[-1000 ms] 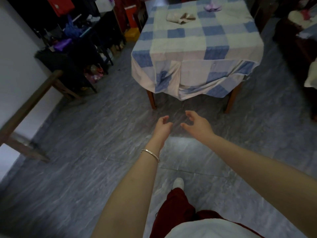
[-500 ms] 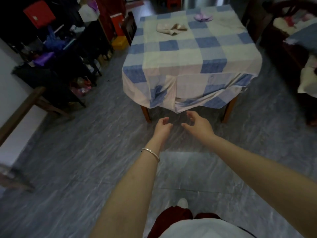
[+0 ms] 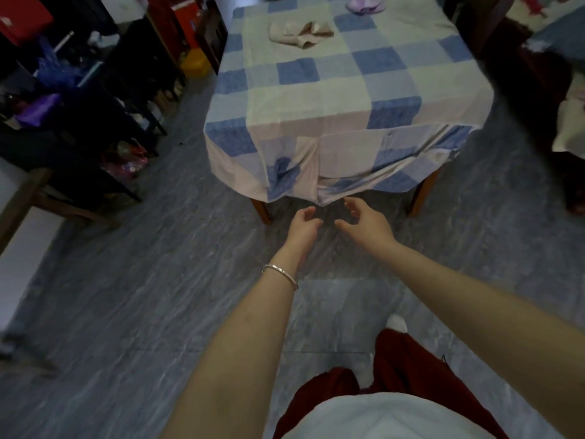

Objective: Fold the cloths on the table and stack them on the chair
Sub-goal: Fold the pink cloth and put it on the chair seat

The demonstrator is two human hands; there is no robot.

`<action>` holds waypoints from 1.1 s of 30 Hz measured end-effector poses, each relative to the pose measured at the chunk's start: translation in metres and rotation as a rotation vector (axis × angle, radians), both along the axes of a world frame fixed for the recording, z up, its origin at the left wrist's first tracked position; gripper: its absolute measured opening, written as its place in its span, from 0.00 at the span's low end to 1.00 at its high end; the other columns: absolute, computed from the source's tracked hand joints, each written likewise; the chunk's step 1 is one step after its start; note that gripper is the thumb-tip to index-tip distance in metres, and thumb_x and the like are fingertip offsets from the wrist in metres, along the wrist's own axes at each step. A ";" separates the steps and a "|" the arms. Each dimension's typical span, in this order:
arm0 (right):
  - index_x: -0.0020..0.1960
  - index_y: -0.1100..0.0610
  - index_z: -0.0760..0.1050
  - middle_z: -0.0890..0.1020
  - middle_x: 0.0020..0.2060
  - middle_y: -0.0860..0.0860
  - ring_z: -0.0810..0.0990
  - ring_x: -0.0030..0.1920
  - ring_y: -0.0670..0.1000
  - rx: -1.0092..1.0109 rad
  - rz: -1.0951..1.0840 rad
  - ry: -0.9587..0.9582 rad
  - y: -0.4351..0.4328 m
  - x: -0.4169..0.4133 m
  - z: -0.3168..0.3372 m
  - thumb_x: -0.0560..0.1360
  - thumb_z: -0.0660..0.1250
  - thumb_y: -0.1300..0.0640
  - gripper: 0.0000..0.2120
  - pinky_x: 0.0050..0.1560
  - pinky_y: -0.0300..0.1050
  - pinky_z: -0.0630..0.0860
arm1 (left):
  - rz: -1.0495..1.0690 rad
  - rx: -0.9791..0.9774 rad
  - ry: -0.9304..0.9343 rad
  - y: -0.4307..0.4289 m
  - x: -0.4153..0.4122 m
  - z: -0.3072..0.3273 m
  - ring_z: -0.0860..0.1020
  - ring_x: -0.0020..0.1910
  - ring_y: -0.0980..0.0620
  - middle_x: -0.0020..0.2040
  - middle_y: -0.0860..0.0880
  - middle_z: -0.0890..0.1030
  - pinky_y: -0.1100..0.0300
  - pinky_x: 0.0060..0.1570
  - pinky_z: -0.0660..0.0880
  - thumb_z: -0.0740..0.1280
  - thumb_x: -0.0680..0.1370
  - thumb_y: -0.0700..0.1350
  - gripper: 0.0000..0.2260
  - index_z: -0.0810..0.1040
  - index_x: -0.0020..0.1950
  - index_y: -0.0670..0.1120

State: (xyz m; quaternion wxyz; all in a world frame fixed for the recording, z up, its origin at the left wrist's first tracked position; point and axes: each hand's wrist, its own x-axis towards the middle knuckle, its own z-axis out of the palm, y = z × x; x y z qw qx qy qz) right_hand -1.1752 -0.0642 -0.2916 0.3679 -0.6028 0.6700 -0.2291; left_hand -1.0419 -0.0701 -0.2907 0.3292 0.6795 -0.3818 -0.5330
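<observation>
Head view: left hand (image 3: 303,228) and right hand (image 3: 367,224) empty, fingers loosely apart, short of the table (image 3: 316,99). Beige cloth (image 3: 300,33) and purple cloth (image 3: 364,6) lie crumpled at its far side; step closer, then spread one flat before folding.

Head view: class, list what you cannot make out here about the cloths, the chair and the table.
- Purple cloth: cut off by the top edge of the head view.
- Beige cloth: crumpled and far off; its full shape is unclear.
- Chair for stacking: which piece it is cannot be told; the room's sides are dark.
- Table: its top and most of its legs are hidden by the checked tablecloth.
</observation>
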 end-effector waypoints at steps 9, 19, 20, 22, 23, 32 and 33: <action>0.68 0.54 0.67 0.77 0.63 0.53 0.74 0.64 0.55 0.050 0.010 0.006 -0.081 -0.041 -0.012 0.73 0.69 0.50 0.26 0.63 0.50 0.71 | 0.011 0.039 -0.011 -0.076 -0.044 -0.009 0.71 0.60 0.50 0.69 0.42 0.70 0.73 0.42 0.68 0.60 0.78 0.34 0.20 0.65 0.70 0.39; 0.70 0.55 0.66 0.75 0.65 0.56 0.74 0.64 0.56 0.061 0.053 0.013 -0.187 -0.120 -0.010 0.74 0.67 0.52 0.26 0.64 0.51 0.71 | 0.074 0.026 -0.011 -0.185 -0.122 -0.002 0.71 0.65 0.42 0.67 0.37 0.71 0.59 0.57 0.68 0.59 0.76 0.31 0.19 0.67 0.68 0.36; 0.70 0.55 0.65 0.75 0.65 0.56 0.74 0.64 0.56 0.063 0.054 0.014 -0.195 -0.126 -0.010 0.74 0.67 0.53 0.27 0.64 0.51 0.71 | 0.091 0.027 0.005 -0.195 -0.128 -0.002 0.70 0.66 0.41 0.67 0.37 0.71 0.56 0.60 0.69 0.58 0.76 0.31 0.19 0.67 0.68 0.36; 0.70 0.56 0.65 0.74 0.66 0.55 0.73 0.65 0.56 0.060 0.064 0.026 -0.217 -0.142 -0.010 0.74 0.68 0.52 0.27 0.65 0.51 0.70 | 0.111 0.027 0.009 -0.216 -0.144 0.001 0.70 0.66 0.41 0.67 0.38 0.71 0.54 0.63 0.69 0.59 0.76 0.31 0.19 0.68 0.67 0.37; 0.70 0.56 0.65 0.74 0.66 0.54 0.73 0.66 0.55 0.059 0.062 0.031 -0.227 -0.150 -0.008 0.74 0.68 0.52 0.27 0.66 0.51 0.70 | 0.109 0.030 -0.002 -0.224 -0.151 0.001 0.71 0.66 0.41 0.67 0.38 0.71 0.55 0.63 0.69 0.59 0.76 0.32 0.19 0.68 0.67 0.38; 0.71 0.54 0.64 0.72 0.68 0.51 0.72 0.66 0.54 0.046 0.018 0.030 -0.292 -0.193 -0.012 0.75 0.67 0.51 0.27 0.66 0.50 0.69 | 0.031 0.032 -0.033 -0.290 -0.195 0.007 0.68 0.68 0.46 0.69 0.42 0.69 0.62 0.60 0.65 0.59 0.78 0.34 0.19 0.67 0.69 0.40; 0.71 0.54 0.63 0.72 0.68 0.51 0.72 0.66 0.54 0.048 0.025 0.033 -0.300 -0.196 -0.012 0.75 0.67 0.52 0.27 0.66 0.50 0.69 | 0.024 0.031 -0.039 -0.298 -0.199 0.007 0.68 0.68 0.46 0.70 0.43 0.69 0.62 0.61 0.65 0.59 0.78 0.35 0.19 0.66 0.69 0.40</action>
